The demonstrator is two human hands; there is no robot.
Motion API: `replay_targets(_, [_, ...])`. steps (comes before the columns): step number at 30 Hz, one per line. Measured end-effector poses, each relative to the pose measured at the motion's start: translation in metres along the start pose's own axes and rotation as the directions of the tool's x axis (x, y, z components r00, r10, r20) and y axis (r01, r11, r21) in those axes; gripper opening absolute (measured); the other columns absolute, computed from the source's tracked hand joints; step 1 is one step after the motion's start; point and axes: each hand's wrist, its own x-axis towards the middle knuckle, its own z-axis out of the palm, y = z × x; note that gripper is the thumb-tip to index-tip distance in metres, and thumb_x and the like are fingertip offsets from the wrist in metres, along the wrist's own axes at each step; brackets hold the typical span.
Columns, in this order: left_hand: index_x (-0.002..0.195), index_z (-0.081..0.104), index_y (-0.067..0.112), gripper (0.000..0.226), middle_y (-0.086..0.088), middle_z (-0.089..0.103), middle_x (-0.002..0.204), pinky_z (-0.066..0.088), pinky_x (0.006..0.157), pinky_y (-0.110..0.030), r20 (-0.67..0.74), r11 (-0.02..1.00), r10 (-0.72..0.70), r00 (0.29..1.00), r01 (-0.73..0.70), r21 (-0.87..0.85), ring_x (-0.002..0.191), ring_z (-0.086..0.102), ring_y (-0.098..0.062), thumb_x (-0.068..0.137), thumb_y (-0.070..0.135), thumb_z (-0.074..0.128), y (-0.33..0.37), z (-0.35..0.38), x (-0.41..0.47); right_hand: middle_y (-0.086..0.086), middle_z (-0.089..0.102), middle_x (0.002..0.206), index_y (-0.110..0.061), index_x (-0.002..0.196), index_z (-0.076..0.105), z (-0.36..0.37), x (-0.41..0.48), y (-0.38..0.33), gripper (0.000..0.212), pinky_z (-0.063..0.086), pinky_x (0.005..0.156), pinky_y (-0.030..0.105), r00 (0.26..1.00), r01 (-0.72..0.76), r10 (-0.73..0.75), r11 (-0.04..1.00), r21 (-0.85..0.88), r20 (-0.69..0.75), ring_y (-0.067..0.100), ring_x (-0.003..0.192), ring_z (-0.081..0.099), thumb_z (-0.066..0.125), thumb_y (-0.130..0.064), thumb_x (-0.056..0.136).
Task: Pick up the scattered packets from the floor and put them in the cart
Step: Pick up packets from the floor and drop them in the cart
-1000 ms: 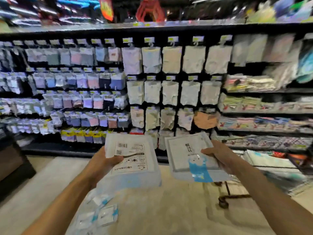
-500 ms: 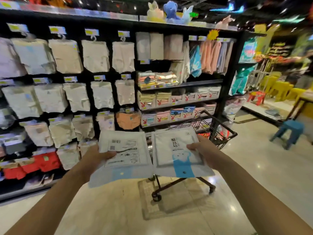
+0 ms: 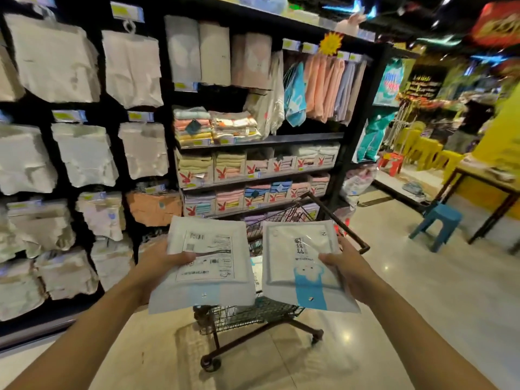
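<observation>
My left hand (image 3: 160, 263) grips a flat white packet (image 3: 208, 271) with its barcode label side up, thumb on top. My right hand (image 3: 346, 266) holds a second white packet (image 3: 298, 266) showing a blue cartoon figure and black lettering. Both packets hover side by side over the dark wire shopping cart (image 3: 247, 316), which stands on the shiny floor right in front of me and is mostly hidden behind them. Its handle bar (image 3: 349, 229) sticks out to the right of the packets. No packets on the floor are in view.
Black shelving (image 3: 354, 130) full of hanging packets and folded towels runs along the left and behind the cart. A blue plastic stool (image 3: 439, 223) and a dark-legged table (image 3: 489, 181) stand at the right. Yellow chairs (image 3: 422, 147) sit farther back.
The view has swung right from the shelf to the cart. Both hands, still holding their packets, have come nearer to the cart and now hang above its basket.
</observation>
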Motion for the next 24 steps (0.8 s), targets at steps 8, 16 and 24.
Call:
replay_targets(8, [0.129, 0.061, 0.017, 0.045, -0.011, 0.077, 0.114, 0.062, 0.081, -0.055, -0.002, 0.997, -0.080, 0.997, 0.080, -0.004, 0.098, 0.076, -0.036, 0.088, 0.007, 0.076, -0.006, 0.032, 0.155, 0.020, 0.074, 0.116, -0.018, 0.130, 0.048, -0.024, 0.153, -0.020, 0.042, 0.065, 0.062, 0.047, 0.998, -0.053, 0.052, 0.998, 0.040, 0.034, 0.037, 0.092, 0.078, 0.065, 0.003, 0.098])
replay_targets(16, [0.133, 0.059, 0.022, 0.053, -0.010, 0.075, 0.120, 0.056, 0.092, -0.063, -0.031, 0.989, -0.148, 0.988, 0.147, -0.034, 0.106, 0.073, -0.038, 0.087, 0.004, 0.076, -0.034, 0.082, 0.282, 0.026, 0.070, 0.122, -0.013, 0.133, 0.048, -0.041, 0.323, -0.010, 0.044, 0.063, 0.076, 0.062, 0.989, -0.093, 0.088, 0.995, 0.042, 0.118, 0.045, 0.100, 0.075, 0.065, 0.005, 0.097])
replay_targets(24, [0.123, 0.061, 0.026, 0.046, -0.001, 0.078, 0.112, 0.061, 0.077, -0.044, -0.229, 0.979, -0.202, 0.952, 0.196, -0.052, 0.099, 0.076, -0.027, 0.088, -0.003, 0.073, -0.082, 0.139, 0.380, 0.017, 0.074, 0.118, -0.022, 0.128, 0.052, -0.057, 0.475, 0.018, 0.041, 0.065, 0.071, 0.056, 0.953, -0.194, 0.189, 0.981, 0.002, 0.236, 0.041, 0.100, 0.076, 0.061, 0.005, 0.099])
